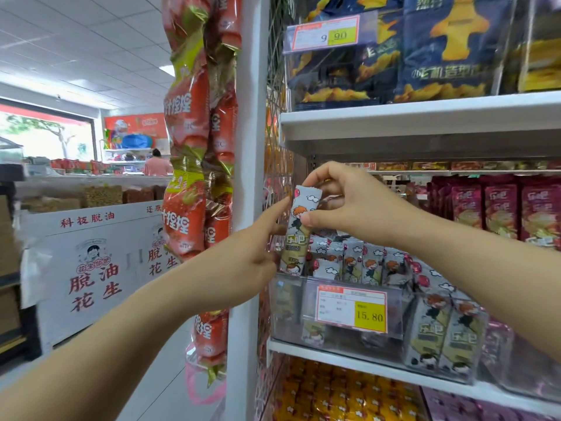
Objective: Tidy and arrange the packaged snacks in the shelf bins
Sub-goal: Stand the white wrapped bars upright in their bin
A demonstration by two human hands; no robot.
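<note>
While one pack is being stood up, most of the bin is still waiting:
Left hand [255, 250]: steadying the lower side of the snack pack [299, 230], forefinger stretching up its edge, other fingers curling loosely.
Snack pack: standing upright at the bin's left end — not yet released.
Right hand [340, 202]: pinching the pack's top between thumb and fingers.
Clear bin [291, 305]: holding matching packs [361, 262] that are leaning unevenly — straightening is looking barely begun.

White tiled ceiling [91, 41] up at eleven o'clock, a bright window [45, 135] at nine, white shelf post [247, 177] dead centre, pale floor [170, 375] at six.
</note>
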